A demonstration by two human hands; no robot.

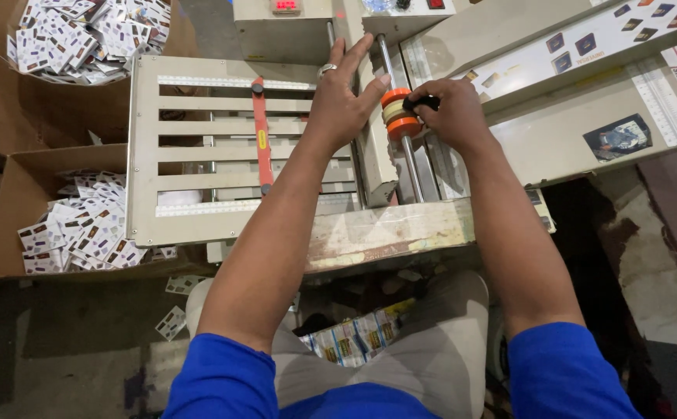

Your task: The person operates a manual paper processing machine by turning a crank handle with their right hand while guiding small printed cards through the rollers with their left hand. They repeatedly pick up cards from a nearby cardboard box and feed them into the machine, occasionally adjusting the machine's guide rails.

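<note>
The left hand (342,97) lies flat, fingers apart, touching the orange roller (397,113). At 3 o'clock, the right hand (451,112) pinches a black knob (422,101).

Cardboard boxes (12,233) of printed cards (90,225)

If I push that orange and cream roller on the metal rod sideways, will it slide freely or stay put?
The roller probably resists: the right hand grips a black knob against it, perhaps a clamp. Threaded on the rod, it likely slides only along it and looks rigid.
</note>
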